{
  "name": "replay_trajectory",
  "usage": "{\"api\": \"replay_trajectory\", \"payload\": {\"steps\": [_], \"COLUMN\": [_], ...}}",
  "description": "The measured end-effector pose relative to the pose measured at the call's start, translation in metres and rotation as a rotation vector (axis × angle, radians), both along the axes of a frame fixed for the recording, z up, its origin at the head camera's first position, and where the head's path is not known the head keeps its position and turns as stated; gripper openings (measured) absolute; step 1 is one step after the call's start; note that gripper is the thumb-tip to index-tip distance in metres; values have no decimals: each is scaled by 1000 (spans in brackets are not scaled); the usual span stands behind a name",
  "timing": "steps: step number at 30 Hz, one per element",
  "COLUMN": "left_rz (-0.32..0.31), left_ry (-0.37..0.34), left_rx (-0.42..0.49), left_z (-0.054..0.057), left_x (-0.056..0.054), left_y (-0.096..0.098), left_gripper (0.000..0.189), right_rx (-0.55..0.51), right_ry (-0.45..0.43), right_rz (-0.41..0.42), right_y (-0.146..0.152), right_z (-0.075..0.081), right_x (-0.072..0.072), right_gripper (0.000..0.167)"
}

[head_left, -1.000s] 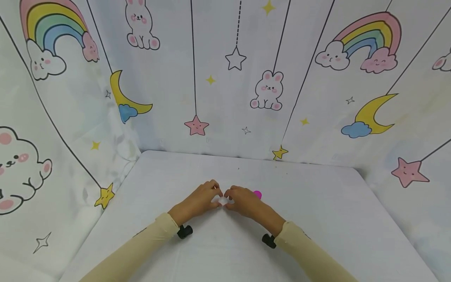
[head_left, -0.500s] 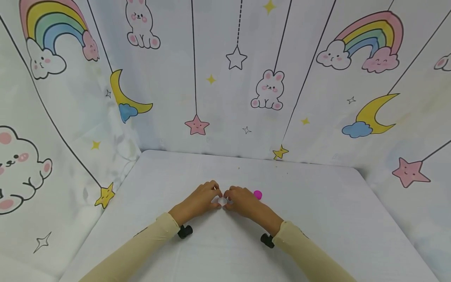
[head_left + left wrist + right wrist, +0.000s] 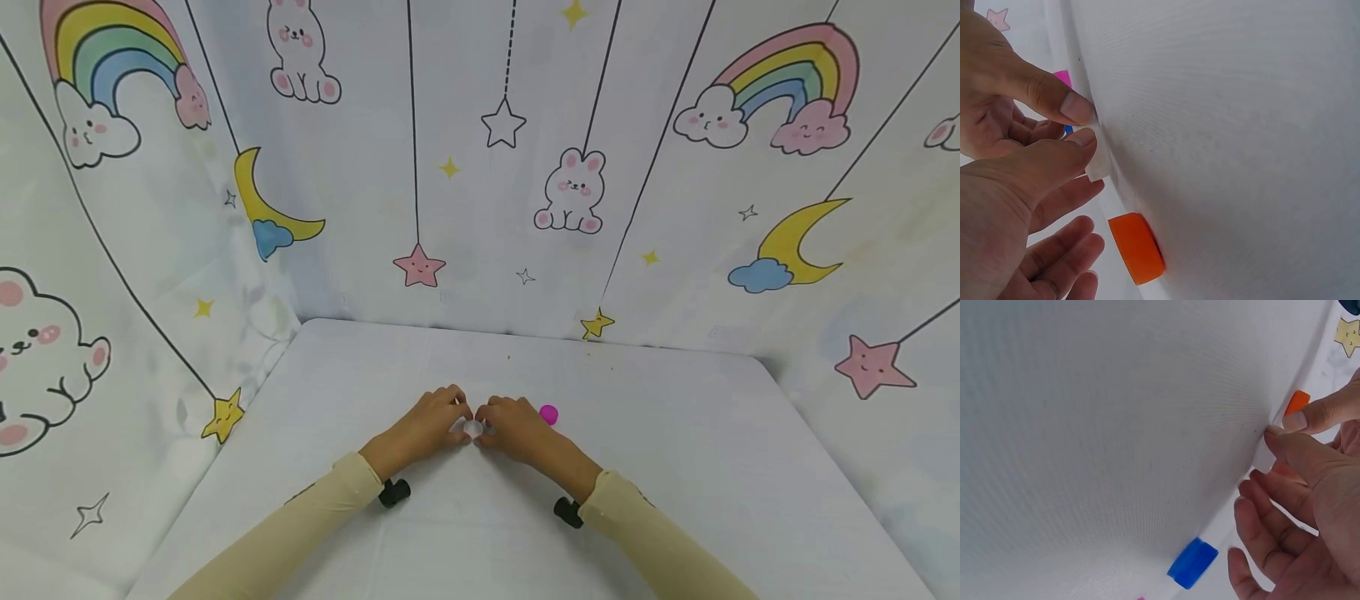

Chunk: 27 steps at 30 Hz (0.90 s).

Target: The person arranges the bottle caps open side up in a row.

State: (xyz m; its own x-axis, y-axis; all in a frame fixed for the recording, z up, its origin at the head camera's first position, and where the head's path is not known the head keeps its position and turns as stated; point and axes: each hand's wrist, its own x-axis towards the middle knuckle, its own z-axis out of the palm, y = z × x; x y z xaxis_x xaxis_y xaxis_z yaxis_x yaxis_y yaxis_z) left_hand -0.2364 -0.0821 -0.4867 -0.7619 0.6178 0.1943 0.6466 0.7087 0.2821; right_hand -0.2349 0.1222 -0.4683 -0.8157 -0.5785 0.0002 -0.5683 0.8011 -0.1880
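A small white round cap (image 3: 473, 428) sits low at the table's middle between my two hands. My left hand (image 3: 429, 423) pinches its left side, the thumb tip (image 3: 1086, 136) lying along the edge. From the other side my right hand (image 3: 517, 427) pinches it too, and both thumbs nearly meet. In the left wrist view an orange cap (image 3: 1136, 248) stands near my left fingers. The right wrist view shows a blue cap (image 3: 1192, 563) beyond my right fingertips. Both coloured caps are mostly hidden by the hands from the head camera.
A pink cap (image 3: 549, 414) lies just behind my right hand. The white-covered table (image 3: 675, 467) spreads around the hands. A printed cloth wall (image 3: 480, 208) rises at its back edge and sides. Tiny specks dot the table's far part.
The right hand and its wrist have shifted very slightly left, uncovering a little more of the pink cap. Both hands keep their grip on the white cap.
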Motion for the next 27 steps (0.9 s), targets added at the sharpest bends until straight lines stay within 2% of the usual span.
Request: {"api": "replay_trajectory", "payload": {"steps": [9,17,24,27], "left_rz": [4,18,41,47], "left_ry": [0,-11,-26,-25], "left_rx": [1,-4,5,-29], "left_z": [2,6,21,24], "left_x": [3,3,-1,-5], "left_y": [4,6,20,30], "left_gripper": [28,40,44,44], "right_rx": [24,31,55,79], "right_ry": [55,79,46,15], "right_rz": [-1,-11,-114,-146], "right_y": [2,17,38,44], "right_z": [3,15,27,31], "right_x": [5,8,0,-4], "right_gripper": [33,37,47,49]}}
